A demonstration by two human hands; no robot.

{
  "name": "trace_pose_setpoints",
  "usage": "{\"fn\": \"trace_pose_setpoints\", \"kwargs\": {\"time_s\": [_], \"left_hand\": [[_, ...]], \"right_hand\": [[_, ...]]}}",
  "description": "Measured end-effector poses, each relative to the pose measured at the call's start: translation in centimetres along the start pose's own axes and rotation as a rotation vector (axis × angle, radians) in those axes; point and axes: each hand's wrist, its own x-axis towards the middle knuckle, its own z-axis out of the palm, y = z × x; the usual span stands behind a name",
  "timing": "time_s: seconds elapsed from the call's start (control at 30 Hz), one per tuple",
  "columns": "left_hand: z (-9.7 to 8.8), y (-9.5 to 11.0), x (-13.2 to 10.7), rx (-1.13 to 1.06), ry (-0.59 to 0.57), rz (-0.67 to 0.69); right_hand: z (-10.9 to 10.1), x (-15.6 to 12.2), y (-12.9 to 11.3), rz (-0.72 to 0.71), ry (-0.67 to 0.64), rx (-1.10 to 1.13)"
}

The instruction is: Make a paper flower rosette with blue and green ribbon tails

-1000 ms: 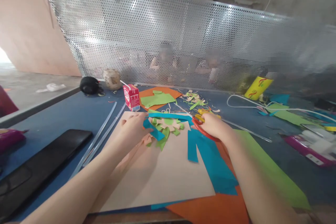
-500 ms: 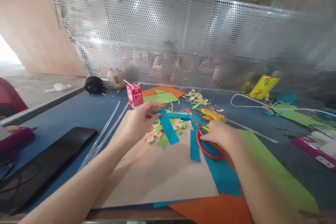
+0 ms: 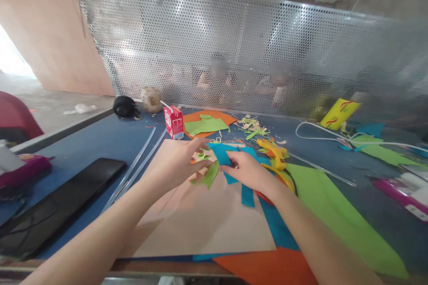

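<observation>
A blue paper strip (image 3: 220, 153) hangs between my two hands over the pile of paper cuttings. My left hand (image 3: 177, 160) pinches its upper left end. On the strip's lower right part are the closed thumb and fingers of my right hand (image 3: 250, 170). Red-handled scissors (image 3: 265, 198) lie mostly hidden under my right hand and wrist. Green cut pieces (image 3: 210, 175) and small pale pieces lie just below the strip, on a large pale pink sheet (image 3: 203, 227). Another short blue strip (image 3: 248, 196) rests on that sheet.
A yellow glue gun (image 3: 276, 153) lies right of my hands, near a green sheet (image 3: 334, 213). Clear glue sticks (image 3: 133, 160) and a black phone (image 3: 76, 200) are on the left. Behind stand a red drink carton (image 3: 174, 122), paper scraps (image 3: 252, 127) and a perforated metal screen (image 3: 200, 31).
My right hand has let go of the scissors, which now lie on the table, and has moved left to grip the blue strip. My left hand stays at the strip's upper end.
</observation>
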Motion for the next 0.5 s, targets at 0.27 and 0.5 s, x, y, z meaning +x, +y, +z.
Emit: {"fn": "trace_pose_setpoints", "kwargs": {"time_s": [0.27, 0.5], "left_hand": [[-0.7, -3.5, -7.0, 0.486, -0.107, 0.013], [0.1, -4.6, -8.2, 0.427, -0.007, 0.144]], "right_hand": [[-0.3, 0.9, 1.0, 0.018, 0.167, -0.133], [0.4, 0.9, 1.8, 0.043, 0.089, -0.209]]}}
